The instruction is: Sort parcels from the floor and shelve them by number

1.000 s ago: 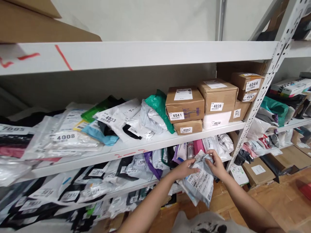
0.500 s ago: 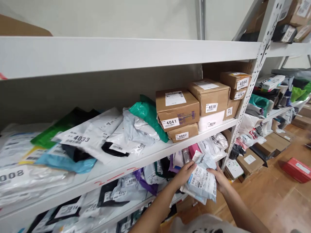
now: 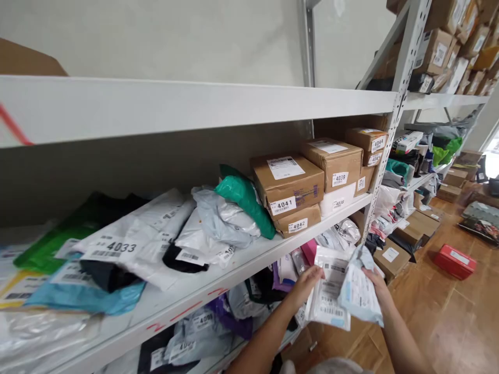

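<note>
My left hand [image 3: 307,284] grips the upper left edge of a white mailer bag [image 3: 329,296] that carries printed labels and a barcode. Beside it, my right hand [image 3: 375,283] is closed on the right side of a pale blue-grey mailer bag [image 3: 360,291], also labelled. The two bags are held in front of the lower shelf, and the pale one overlaps the white one's right edge. My fingers behind both bags are hidden.
Boxes numbered 4041 [image 3: 294,186] and 4039 [image 3: 334,162] stand on the middle shelf [image 3: 218,293]. Left of them lie bags, including a green one [image 3: 247,200] and one marked 4033 [image 3: 128,246]. A perforated upright [image 3: 390,140] divides the racks. A red box [image 3: 454,261] sits on the wooden floor.
The bags were stacked together in both hands; now they are apart, one in each hand. My right hand has moved right with the pale bag, uncovering the white one. The view has shifted right.
</note>
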`<state>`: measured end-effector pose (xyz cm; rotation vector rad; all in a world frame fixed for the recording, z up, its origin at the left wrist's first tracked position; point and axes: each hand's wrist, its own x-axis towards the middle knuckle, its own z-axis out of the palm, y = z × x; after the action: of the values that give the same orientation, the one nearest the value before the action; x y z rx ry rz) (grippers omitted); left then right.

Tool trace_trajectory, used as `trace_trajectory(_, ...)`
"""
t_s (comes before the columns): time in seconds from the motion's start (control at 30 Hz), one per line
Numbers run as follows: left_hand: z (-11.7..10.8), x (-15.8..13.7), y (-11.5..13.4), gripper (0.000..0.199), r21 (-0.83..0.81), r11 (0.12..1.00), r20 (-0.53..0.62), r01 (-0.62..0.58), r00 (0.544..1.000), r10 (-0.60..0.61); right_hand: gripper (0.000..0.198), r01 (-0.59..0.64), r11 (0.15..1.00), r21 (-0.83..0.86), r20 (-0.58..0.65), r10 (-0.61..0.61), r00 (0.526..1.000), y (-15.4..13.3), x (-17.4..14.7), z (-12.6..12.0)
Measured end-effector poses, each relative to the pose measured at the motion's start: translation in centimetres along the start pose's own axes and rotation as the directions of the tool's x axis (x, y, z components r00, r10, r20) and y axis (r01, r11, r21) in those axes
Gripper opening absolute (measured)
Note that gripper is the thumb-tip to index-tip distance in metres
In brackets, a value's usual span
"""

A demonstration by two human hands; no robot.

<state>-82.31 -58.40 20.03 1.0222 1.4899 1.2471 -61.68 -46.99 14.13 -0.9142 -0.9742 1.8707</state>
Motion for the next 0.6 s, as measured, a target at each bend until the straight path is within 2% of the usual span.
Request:
trace_trajectory(0.07, 0.3, -0.7, 0.4, 0.07, -0.016, 1.0, 0.072, 0.023, 0.997, -0.022, 0.08, 0.211, 0.964, -0.163, -0.051, -0.221, 0.974, 0.6, -0.7, 2.4)
trace_trajectory(0.13, 0.4, -1.5, 0.8, 0.068, -0.002, 1.0, 0.096, 0.023, 0.995, -0.023, 0.093, 0.398, 0.848, -0.349, -0.022, -0.432, 0.901, 1.4, -1.2, 4.6)
trace_trajectory(0.17, 0.4, -1.9, 1.0, 0.065, 0.026, 1.0, 0.077, 0.013, 0.997, -0.015, 0.095, 0.453, 0.79, -0.413, 0.006, -0.495, 0.869, 1.9, -1.3, 5.3)
trace_trajectory(0.23, 0.0, -2.9, 1.4, 0.057, 0.09, 0.996, 0.006, 0.0, 1.0, 0.0, 0.091, 0.512, 0.714, -0.477, 0.089, -0.54, 0.837, 2.6, -1.5, 5.8)
trace_trajectory(0.3, -1.0, -4.0, 1.9, 0.054, 0.1, 0.995, -0.038, 0.024, 0.999, -0.02, 0.074, 0.587, 0.615, -0.526, 0.17, -0.6, 0.781, 2.8, -1.6, 5.3)
trace_trajectory(0.33, -1.6, -4.6, 2.3, 0.056, 0.082, 0.996, -0.04, 0.04, 0.999, -0.037, 0.064, 0.647, 0.523, -0.556, 0.217, -0.66, 0.72, 2.6, -1.6, 4.8)
trace_trajectory(0.37, -2.2, -5.2, 2.9, 0.061, 0.057, 0.997, -0.028, 0.053, 0.998, -0.052, 0.057, 0.713, 0.397, -0.578, 0.282, -0.723, 0.631, 2.1, -1.6, 4.2)
trace_trajectory(0.43, -3.6, -6.7, 4.5, 0.074, 0.012, 0.997, 0.013, 0.075, 0.997, -0.076, 0.054, 0.839, 0.086, -0.537, 0.487, -0.781, 0.391, 0.7, -1.8, 3.5)
trace_trajectory(0.47, -4.2, -7.4, 5.5, 0.078, 0.01, 0.997, 0.035, 0.082, 0.996, -0.082, 0.058, 0.886, -0.056, -0.461, 0.616, -0.739, 0.274, -0.3, -2.0, 3.5)
trace_trajectory(0.5, -4.9, -8.1, 6.6, 0.08, 0.029, 0.996, 0.057, 0.085, 0.995, -0.086, 0.063, 0.919, -0.157, -0.361, 0.735, -0.654, 0.177, -1.3, -2.3, 3.8)
trace_trajectory(0.53, -5.4, -8.7, 7.6, 0.079, 0.062, 0.994, 0.075, 0.087, 0.993, -0.091, 0.067, 0.943, -0.208, -0.259, 0.83, -0.547, 0.107, -2.3, -2.6, 4.3)
trace_trajectory(0.57, -6.0, -9.2, 8.5, 0.075, 0.105, 0.991, 0.089, 0.085, 0.991, -0.095, 0.069, 0.961, -0.215, -0.176, 0.893, -0.444, 0.064, -3.2, -2.9, 5.2)
trace_trajectory(0.6, -6.4, -9.5, 9.3, 0.071, 0.145, 0.986, 0.094, 0.082, 0.991, -0.096, 0.068, 0.974, -0.189, -0.122, 0.928, -0.37, 0.044, -4.1, -3.2, 6.2)
